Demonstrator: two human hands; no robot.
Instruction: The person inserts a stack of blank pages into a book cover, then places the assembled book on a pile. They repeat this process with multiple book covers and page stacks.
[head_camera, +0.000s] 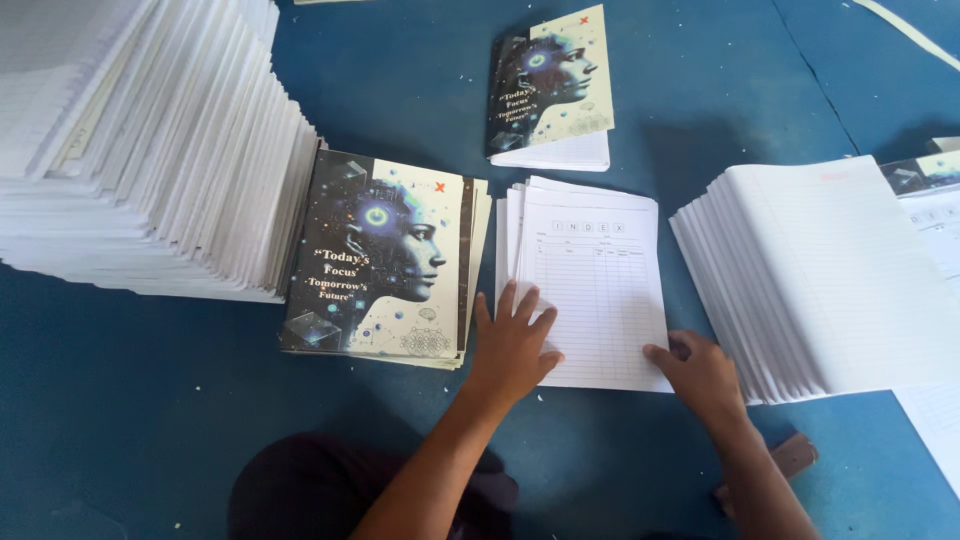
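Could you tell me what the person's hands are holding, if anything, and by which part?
Nothing is lifted. The left hand presses flat on the index-sheet stack's lower-left corner; the right hand pinches its lower-right corner.

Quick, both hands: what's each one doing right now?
Left hand: open, flat on the index sheets.
Right hand: fingers curled at the sheets' lower right corner; grip cannot be told.

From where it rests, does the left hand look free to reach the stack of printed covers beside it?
Probably yes: the left hand lies flat on the index sheets, and the cover stack sits right beside it with nothing between.
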